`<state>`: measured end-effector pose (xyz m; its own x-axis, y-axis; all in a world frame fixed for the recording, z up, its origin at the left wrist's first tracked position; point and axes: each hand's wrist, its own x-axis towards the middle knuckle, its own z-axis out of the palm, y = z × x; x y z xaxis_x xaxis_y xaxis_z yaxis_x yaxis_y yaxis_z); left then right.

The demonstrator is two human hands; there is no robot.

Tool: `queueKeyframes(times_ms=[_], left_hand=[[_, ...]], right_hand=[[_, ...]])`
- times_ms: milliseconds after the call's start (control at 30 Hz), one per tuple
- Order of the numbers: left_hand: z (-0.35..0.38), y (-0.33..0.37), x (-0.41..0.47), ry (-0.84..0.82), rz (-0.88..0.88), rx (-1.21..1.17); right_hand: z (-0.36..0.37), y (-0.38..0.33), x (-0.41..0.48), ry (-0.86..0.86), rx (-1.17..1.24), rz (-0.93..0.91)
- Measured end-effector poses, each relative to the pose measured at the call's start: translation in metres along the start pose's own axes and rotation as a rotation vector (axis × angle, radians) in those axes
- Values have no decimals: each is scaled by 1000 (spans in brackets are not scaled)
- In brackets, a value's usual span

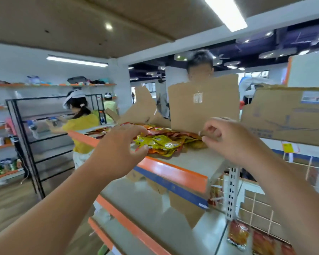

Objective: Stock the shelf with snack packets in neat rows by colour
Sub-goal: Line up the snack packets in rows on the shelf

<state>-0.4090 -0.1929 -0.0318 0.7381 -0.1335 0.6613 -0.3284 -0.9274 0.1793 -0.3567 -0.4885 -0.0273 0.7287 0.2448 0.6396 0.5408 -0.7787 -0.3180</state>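
A loose pile of snack packets lies on the top shelf (pixel 173 168), which has an orange front edge. Yellow packets (pixel 160 142) are in front, red and orange packets (pixel 166 132) behind. My left hand (pixel 122 144) reaches over the pile's left end, with curled fingers above the yellow packets and the thumb under their edge. My right hand (pixel 228 138) pinches the lower edge of an upright cardboard sheet (pixel 203 107) between thumb and forefinger at the pile's right end. More packets (pixel 98 130) lie further left on the shelf.
A large cardboard box (pixel 287 116) sits on the shelf at right. A person stands behind the cardboard sheet. At left, two people in yellow work by a black wire rack (pixel 26 144). Lower shelves (pixel 155 208) hold cardboard pieces. Red packets (pixel 238 234) hang at the lower right.
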Motion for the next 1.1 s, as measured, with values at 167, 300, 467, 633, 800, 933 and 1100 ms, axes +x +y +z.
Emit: queueKeyframes(times_ms=[167,300,467,633,800,933,1100], left_hand=[[30,-10,35,-59,40,-38],[57,-22,66,-279,40,-33],[79,-37,106,-489,5,41],[98,-38,128,-593,46,55],[111,-41,140,-614,164,47],[118,-55,147,-608,338,-41],[131,-71,156,-584,510,-232]], right_hand=[[13,16,28,-48,-114,32],[32,38,51,-224,-250,67],[71,61,78,-411,-311,95],[95,67,94,-464,-312,75],[100,82,95,-385,-461,0],[83,74,88,-246,-307,-65],[52,51,89,-55,-96,-4]])
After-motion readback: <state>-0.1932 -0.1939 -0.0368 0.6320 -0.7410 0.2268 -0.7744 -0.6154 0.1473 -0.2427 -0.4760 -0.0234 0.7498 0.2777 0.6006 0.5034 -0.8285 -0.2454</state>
